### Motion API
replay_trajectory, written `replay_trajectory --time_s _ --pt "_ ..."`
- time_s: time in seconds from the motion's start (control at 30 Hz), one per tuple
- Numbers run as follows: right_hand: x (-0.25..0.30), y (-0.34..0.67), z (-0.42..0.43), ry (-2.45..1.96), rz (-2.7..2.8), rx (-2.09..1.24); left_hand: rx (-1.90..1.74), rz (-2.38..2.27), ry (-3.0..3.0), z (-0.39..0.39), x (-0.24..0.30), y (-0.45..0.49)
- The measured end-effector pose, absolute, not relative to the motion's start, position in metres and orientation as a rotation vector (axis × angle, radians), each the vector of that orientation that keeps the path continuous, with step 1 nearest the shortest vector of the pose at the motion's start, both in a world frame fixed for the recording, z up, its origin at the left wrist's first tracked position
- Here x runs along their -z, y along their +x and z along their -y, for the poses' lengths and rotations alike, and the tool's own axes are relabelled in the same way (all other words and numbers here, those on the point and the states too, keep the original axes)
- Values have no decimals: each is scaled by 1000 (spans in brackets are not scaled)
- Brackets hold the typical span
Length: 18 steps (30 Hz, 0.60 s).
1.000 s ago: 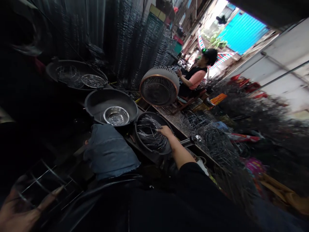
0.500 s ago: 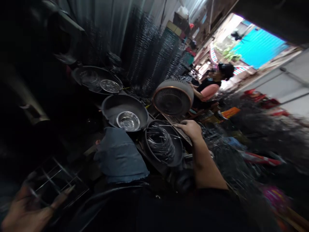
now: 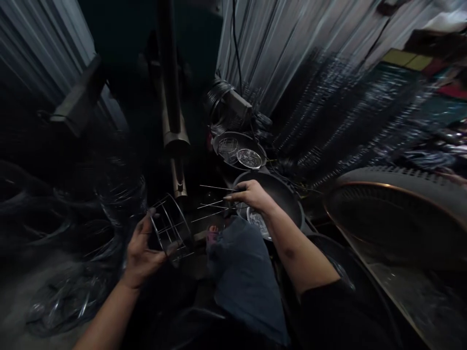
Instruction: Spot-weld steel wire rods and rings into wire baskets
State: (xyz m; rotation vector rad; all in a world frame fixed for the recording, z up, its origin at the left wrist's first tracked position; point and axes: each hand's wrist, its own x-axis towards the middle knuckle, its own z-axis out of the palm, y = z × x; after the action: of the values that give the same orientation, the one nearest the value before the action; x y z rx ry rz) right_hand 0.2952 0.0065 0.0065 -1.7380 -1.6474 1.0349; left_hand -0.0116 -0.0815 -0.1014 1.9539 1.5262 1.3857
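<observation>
My left hand grips a small round wire frame by its ring, held at the lower middle left. My right hand is closed in a pinch on a few thin straight metal wires that point left toward the frame. The wire tips lie close to the frame without clearly touching it. Just under my right hand is a dark basin with a steel bowl in it. My knee in blue jeans is below both hands.
A second basin with steel bowls sits farther back. A large fan guard fills the right. Rows of wire pieces hang along the corrugated wall. Coils of wire lie on the floor at left. A dark machine post rises ahead.
The view swung left, away from the seated person. My right hand left the basin of wires carrying a few and came to the frame, which my left hand raised toward the middle.
</observation>
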Motion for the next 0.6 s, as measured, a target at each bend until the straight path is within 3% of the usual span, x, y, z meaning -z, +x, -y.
replay_trajectory --time_s 0.23,0.6 --pt "-1 267 -37 -1635 1586 -1276 -1389 -1532 2018 57 99 -9" --pt "-12 254 -51 -1564 1545 -1337 -1400 -1563 2070 42 90 -12"
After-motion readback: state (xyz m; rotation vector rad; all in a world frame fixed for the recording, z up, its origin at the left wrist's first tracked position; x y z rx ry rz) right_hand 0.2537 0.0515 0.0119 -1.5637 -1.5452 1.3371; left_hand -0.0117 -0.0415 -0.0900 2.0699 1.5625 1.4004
